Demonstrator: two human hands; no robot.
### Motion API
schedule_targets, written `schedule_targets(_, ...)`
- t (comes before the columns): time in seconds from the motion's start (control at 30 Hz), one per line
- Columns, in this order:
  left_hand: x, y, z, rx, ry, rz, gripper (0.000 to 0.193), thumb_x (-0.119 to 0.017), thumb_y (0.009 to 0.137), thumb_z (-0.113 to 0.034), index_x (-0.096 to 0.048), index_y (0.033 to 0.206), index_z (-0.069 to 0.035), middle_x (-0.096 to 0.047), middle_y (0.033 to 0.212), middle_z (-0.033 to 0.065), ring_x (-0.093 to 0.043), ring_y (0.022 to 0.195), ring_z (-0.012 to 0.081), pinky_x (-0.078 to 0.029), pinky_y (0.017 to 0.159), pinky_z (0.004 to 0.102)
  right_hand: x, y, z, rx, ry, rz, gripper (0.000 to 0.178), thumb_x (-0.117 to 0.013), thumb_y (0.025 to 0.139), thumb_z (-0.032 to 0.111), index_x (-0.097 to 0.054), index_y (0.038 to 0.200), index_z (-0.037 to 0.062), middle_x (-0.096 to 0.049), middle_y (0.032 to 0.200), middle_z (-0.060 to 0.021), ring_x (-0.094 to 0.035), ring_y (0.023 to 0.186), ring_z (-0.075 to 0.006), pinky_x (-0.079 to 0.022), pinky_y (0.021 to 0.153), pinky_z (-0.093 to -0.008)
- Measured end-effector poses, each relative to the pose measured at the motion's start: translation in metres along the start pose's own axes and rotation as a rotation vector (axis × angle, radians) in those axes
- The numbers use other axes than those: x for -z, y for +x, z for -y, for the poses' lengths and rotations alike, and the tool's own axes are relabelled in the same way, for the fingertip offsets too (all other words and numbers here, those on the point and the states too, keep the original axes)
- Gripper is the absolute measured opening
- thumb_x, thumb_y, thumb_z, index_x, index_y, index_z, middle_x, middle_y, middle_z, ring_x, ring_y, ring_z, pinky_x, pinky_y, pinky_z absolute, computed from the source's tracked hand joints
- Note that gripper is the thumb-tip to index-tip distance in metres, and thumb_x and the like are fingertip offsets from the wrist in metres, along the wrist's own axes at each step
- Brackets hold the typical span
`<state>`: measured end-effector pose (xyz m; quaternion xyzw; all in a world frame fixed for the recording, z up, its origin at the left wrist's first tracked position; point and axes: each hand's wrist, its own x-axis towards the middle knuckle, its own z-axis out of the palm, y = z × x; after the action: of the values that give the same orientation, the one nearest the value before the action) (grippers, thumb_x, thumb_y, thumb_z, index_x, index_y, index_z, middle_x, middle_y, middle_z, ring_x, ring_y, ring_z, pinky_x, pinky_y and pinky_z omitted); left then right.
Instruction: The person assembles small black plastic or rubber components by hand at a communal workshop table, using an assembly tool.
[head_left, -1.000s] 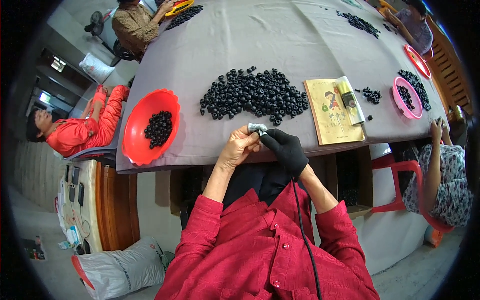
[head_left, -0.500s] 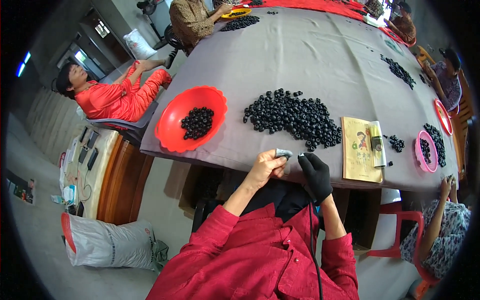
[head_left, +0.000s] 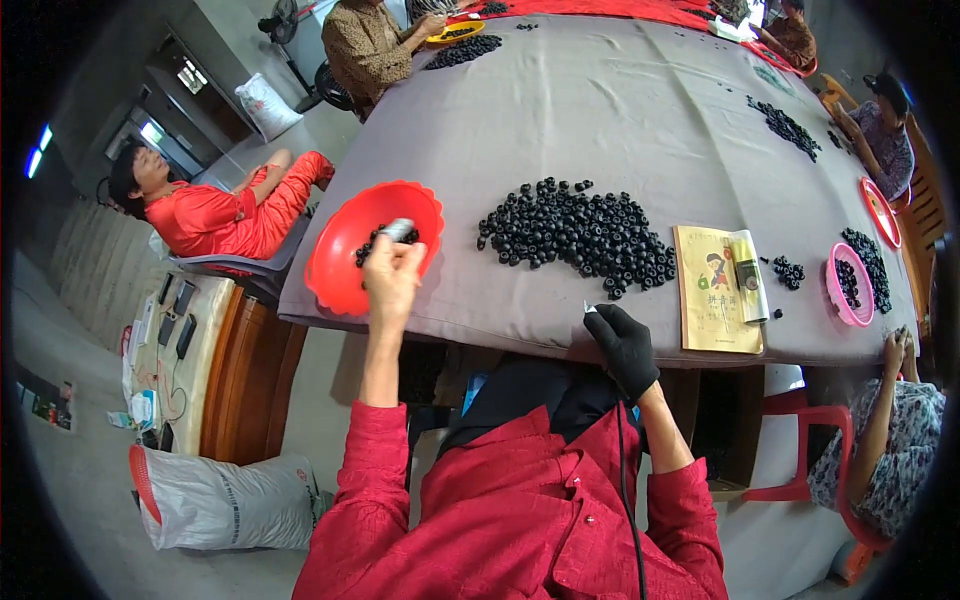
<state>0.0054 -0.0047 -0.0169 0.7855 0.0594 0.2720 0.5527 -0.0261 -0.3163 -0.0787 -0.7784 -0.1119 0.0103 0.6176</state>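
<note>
My bare left hand [head_left: 392,275] hovers over the near side of a red scalloped bowl [head_left: 335,235]. A grey covering wraps one fingertip; the fingers look apart, somewhat blurred, with nothing visible between them. Beneath it, partly hidden, black ring-like pieces [head_left: 363,254] lie in the bowl. At the table's front edge my right hand [head_left: 624,350], in a black glove, is closed on a small tool with a pale pointed tip [head_left: 588,307]; its body is hidden in the fist. Ahead of both hands spreads a large pile of the same black pieces [head_left: 575,235].
A yellow booklet [head_left: 705,320] lies right of the pile, with a clear-and-yellow tube [head_left: 748,275] on it. Farther right stands a pink bowl [head_left: 832,290] beside more pieces. A black cord [head_left: 628,480] runs down from my right wrist. Other people sit around the grey-covered table [head_left: 450,150].
My left hand has moved from beside my right hand, leftward and forward over the red bowl. The right hand has barely moved. The view has shifted slightly.
</note>
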Motion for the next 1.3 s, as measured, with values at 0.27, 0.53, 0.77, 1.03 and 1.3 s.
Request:
schedule_targets(0.27,-0.105,-0.038,0.016,-0.098,0.249,0.383,0.013,-0.063,0.07,-0.004,-0.059,0.083,-0.003,-0.053,0.071,0.009,-0.055,0.06,0.02,-0.044,0.054,0.0326,-0.003,-0.001,0.005,-0.034,0.043,-0.025,0.027,-0.057,0.083,0.023,-0.059,0.098,0.0003,-0.064,0.085,-0.0114,-0.059,0.081,-0.0144,-0.045,0.072,-0.0286)
schedule_targets(0.53,-0.13,-0.029,0.027,-0.187,0.441,0.362,0.028,-0.067,0.067,-0.004,-0.053,0.091,-0.002,-0.057,0.082,0.0168,-0.056,0.08,0.036,-0.044,0.069,0.0436,-0.001,0.0,0.002,0.073,-0.047,0.02,0.028,-0.057,0.084,0.025,-0.059,0.098,0.0016,-0.063,0.085,-0.0128,-0.06,0.08,-0.0156,-0.046,0.07,-0.029)
schedule_targets(0.77,-0.128,-0.036,0.02,-0.296,0.553,0.42,0.025,-0.071,0.063,-0.01,-0.053,0.077,0.0,-0.053,0.077,0.0157,-0.054,0.067,0.0287,-0.043,0.06,0.0382,0.002,-0.001,0.013,-0.123,0.01,0.024,0.029,-0.056,0.084,0.028,-0.059,0.099,0.003,-0.063,0.082,-0.0126,-0.059,0.075,-0.0156,-0.045,0.068,-0.0294)
schedule_targets(1.03,-0.124,-0.038,0.018,-0.24,0.321,0.551,0.026,-0.072,0.061,-0.008,-0.05,0.072,0.001,-0.053,0.065,0.011,-0.053,0.055,0.0218,-0.043,0.051,0.0329,0.001,-0.001,0.011,-0.068,0.004,0.027,0.03,-0.056,0.084,0.028,-0.059,0.099,0.0027,-0.061,0.077,-0.0118,-0.055,0.069,-0.012,-0.045,0.066,-0.0283)
schedule_targets(1.3,-0.134,-0.06,0.012,0.392,-0.364,0.786,0.012,-0.065,0.077,-0.006,-0.056,0.084,-0.003,-0.056,0.062,0.0032,-0.048,0.042,0.0064,-0.036,0.035,0.0191,0.001,-0.001,0.01,-0.074,0.043,0.005,0.029,-0.055,0.085,0.028,-0.059,0.099,0.0022,-0.062,0.08,-0.0107,-0.055,0.074,-0.0105,-0.044,0.067,-0.0277)
